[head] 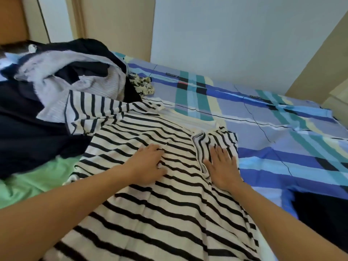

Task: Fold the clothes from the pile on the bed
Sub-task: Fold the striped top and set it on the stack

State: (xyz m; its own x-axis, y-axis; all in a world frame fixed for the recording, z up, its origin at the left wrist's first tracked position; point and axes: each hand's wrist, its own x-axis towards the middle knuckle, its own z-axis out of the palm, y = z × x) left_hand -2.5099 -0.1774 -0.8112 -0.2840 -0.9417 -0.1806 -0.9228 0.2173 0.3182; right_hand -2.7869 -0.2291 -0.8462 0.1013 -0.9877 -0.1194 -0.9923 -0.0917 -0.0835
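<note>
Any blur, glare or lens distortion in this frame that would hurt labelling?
Head view: light is soft and even, no glare. Head view: the clothes pile looks smeared; left hand, right hand and striped shirt are sharper. Head view: the wide-angle lens makes the wall lean.

Lying out: one striped shirt [169,223], one clothes pile [56,76], one green garment [28,185]; pressing: one left hand [148,166], one right hand [223,168].

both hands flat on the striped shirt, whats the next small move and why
Probably reach the left hand to the spread-out sleeve of the black-and-white striped shirt and fold it inward: the other sleeve already lies folded under the right hand.
</note>
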